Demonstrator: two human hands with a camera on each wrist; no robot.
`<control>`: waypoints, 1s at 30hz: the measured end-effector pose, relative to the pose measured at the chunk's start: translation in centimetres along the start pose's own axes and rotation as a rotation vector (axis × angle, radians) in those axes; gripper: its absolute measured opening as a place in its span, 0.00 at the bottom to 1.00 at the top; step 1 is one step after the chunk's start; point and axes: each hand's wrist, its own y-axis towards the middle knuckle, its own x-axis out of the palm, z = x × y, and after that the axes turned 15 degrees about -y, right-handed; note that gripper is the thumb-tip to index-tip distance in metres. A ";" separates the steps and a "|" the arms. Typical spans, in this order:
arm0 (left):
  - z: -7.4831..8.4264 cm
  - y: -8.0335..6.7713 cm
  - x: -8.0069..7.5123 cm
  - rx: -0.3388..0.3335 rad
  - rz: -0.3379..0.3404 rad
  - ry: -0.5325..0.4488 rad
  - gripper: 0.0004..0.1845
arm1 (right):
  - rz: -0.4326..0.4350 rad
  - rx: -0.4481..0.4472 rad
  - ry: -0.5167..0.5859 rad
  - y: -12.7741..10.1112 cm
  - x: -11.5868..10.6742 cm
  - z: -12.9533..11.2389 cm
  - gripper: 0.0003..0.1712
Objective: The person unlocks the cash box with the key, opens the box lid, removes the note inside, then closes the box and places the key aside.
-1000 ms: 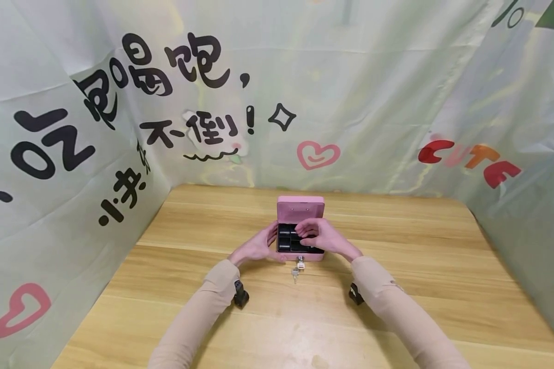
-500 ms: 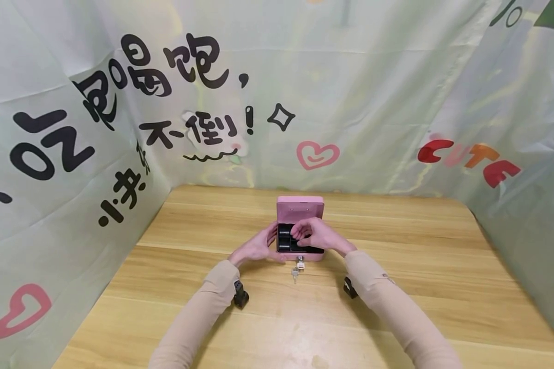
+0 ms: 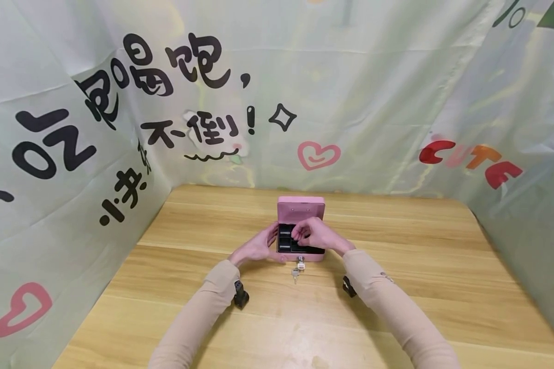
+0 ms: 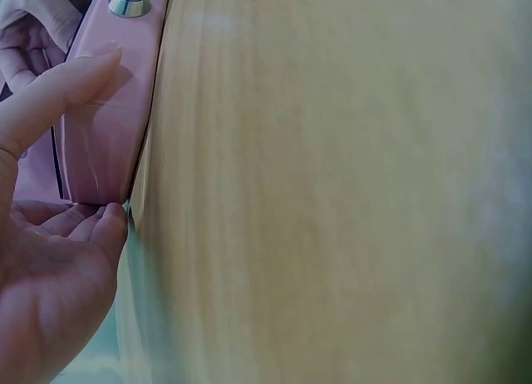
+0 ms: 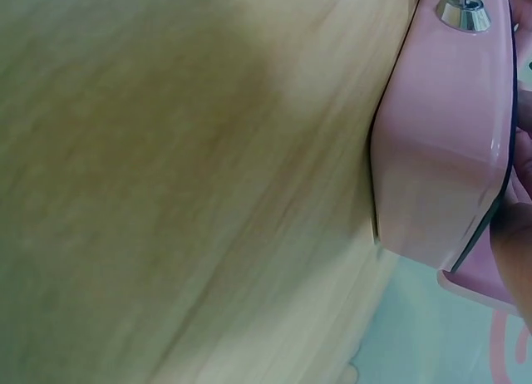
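A small pink cash box (image 3: 315, 257) stands on the table with its lid (image 3: 300, 211) raised and a black compartment tray (image 3: 284, 241) inside. My left hand (image 3: 257, 246) holds the front left corner. In the left wrist view its thumb (image 4: 71, 89) presses the front wall while the fingers lie against the side. Over the tray, my right hand (image 3: 318, 234) reaches in with bent fingers and thumb near each other; I cannot tell whether they pinch anything. A key sits in the front lock (image 4: 130, 2), and a second key (image 3: 295, 274) hangs below it.
The wooden table (image 3: 203, 220) runs back to a printed fabric wall (image 3: 374, 102), with more fabric at both sides. Black wrist cameras, such as the left one (image 3: 241, 295), hang under the sleeves.
The right hand has shifted slightly left over the tray, and its fingers and thumb have drawn closer. The left hand and cash box stay in place.
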 end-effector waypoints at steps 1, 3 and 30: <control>0.0 0.0 0.0 0.001 -0.001 -0.003 0.61 | 0.001 0.000 -0.002 0.0 0.0 0.0 0.09; 0.1 0.0 0.0 -0.001 0.001 -0.011 0.61 | 0.003 -0.003 -0.003 0.0 0.0 0.0 0.09; 0.0 -0.1 0.0 0.004 -0.001 0.023 0.63 | 0.131 0.013 -0.068 -0.6 0.4 -0.2 0.07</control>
